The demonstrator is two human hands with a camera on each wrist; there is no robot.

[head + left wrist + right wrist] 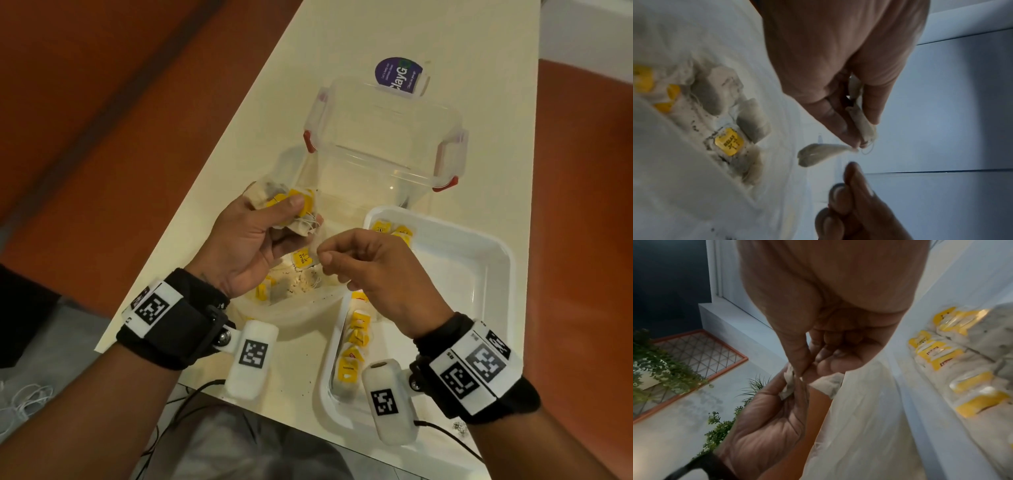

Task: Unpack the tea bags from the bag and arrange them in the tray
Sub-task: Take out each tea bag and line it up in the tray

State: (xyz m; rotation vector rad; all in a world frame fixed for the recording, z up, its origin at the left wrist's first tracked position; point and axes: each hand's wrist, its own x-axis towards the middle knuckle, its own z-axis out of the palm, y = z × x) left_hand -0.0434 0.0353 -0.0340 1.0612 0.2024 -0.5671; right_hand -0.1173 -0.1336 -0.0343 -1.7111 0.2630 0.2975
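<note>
A cream table (342, 51) stands on an orange-brown floor (102, 102); leafy plants (657, 366) nearby.

Clear plastic bag (274, 308) open on bench, yellow-tagged tea bags (270, 291) loose inside. White tray (493, 274) just right: tea bags (356, 346) rowed along its left wall. Several tea bags (284, 202) held above bag.

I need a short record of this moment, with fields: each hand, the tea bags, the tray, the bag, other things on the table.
left hand: holds a bunch of tea bags above the bag
right hand: pinches something thin at the bunch, probably a string; too fine to confirm
tray: white tray, tea bags with yellow tags in a row along its left side, a few more at the far corner
bag: clear plastic bag on the table, some tea bags inside
other: clear container with red clips, its lid with a purple label behind
</note>
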